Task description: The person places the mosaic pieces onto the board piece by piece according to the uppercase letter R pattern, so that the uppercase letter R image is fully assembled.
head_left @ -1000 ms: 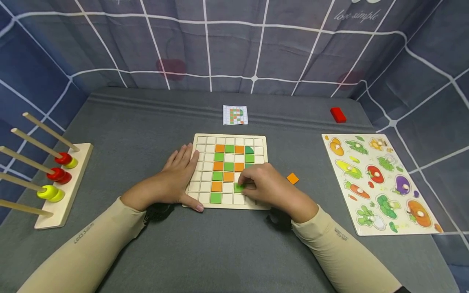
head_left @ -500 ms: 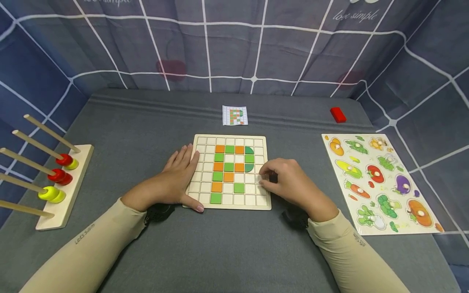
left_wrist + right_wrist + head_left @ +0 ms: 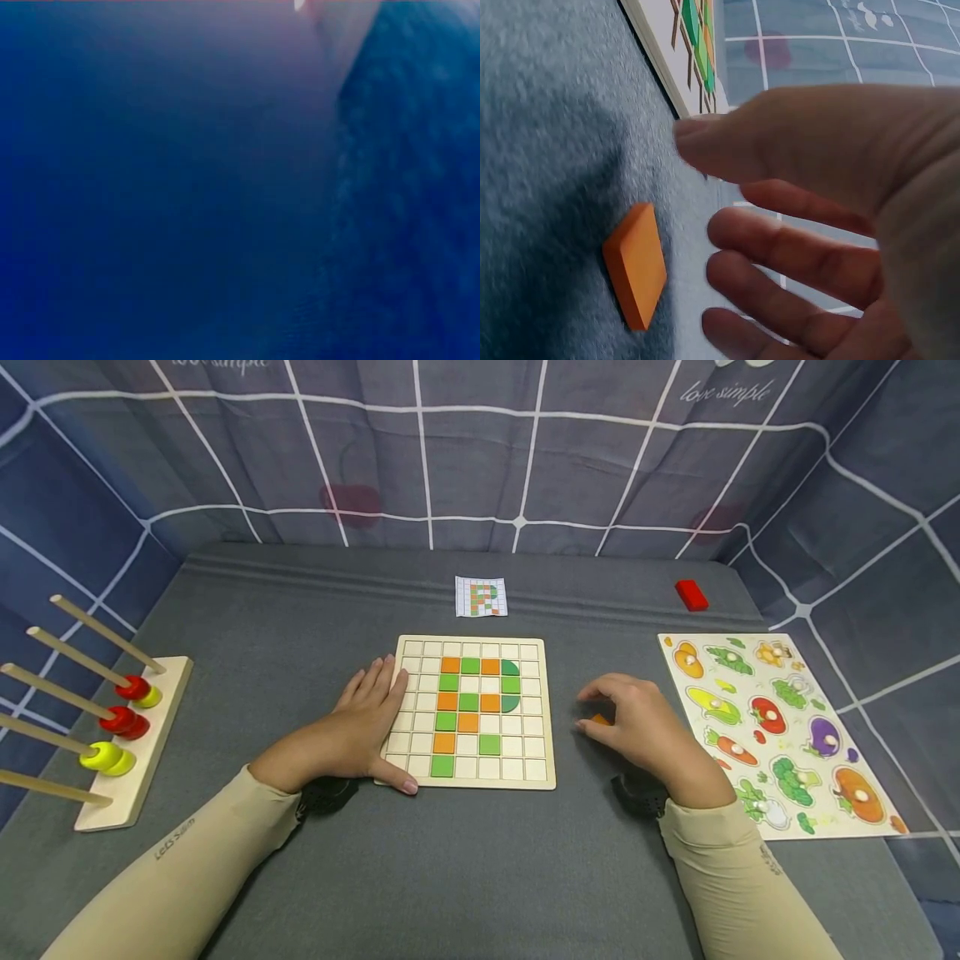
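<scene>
My left hand lies flat with spread fingers on the left edge of a wooden grid board. Green and orange square tiles and two dark green rounded tiles fill some of the board's cells. Right of the board, my right hand hovers over a loose orange square tile, partly covered by the hand in the head view. In the right wrist view, thumb and fingers are apart, holding nothing, and the tile lies on the grey cloth without contact. The left wrist view is dark and blurred.
A small pattern card lies behind the board. At the left stands a peg stand with red and yellow rings. On the right are a vegetable puzzle board and a red block. A grid-patterned curtain hangs behind.
My right hand has let go of the green tile in the board's lower part and moved right, off the board, to the orange tile. The left hand has stayed in place.
</scene>
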Demonstrator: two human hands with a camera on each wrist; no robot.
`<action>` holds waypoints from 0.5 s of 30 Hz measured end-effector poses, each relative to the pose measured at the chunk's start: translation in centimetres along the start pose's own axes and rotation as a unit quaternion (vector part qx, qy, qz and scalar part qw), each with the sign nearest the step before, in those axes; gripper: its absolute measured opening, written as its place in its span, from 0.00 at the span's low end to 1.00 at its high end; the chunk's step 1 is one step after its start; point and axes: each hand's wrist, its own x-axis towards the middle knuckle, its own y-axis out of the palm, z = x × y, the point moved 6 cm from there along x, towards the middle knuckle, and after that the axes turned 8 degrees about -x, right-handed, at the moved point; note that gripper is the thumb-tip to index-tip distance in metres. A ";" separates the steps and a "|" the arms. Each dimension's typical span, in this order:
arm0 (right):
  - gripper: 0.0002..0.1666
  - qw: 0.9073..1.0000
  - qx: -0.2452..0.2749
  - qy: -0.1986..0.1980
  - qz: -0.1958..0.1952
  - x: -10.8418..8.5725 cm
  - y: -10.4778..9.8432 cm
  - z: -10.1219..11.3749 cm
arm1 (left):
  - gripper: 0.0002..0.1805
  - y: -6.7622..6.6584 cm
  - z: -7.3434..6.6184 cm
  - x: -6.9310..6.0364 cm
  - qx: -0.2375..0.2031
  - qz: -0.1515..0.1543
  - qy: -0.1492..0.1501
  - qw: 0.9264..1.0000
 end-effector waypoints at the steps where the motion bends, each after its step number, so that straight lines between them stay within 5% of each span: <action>1: 0.16 1.000 -0.001 0.003 0.007 0.0 0.0 -0.1 | 0.90 0.0 0.0 0.0 0.001 0.000 0.001 1.000; 15: 0.14 0.997 -0.021 0.031 0.061 -0.3 0.1 -0.9 | 0.90 0.0 0.0 0.0 0.005 0.002 -0.003 1.000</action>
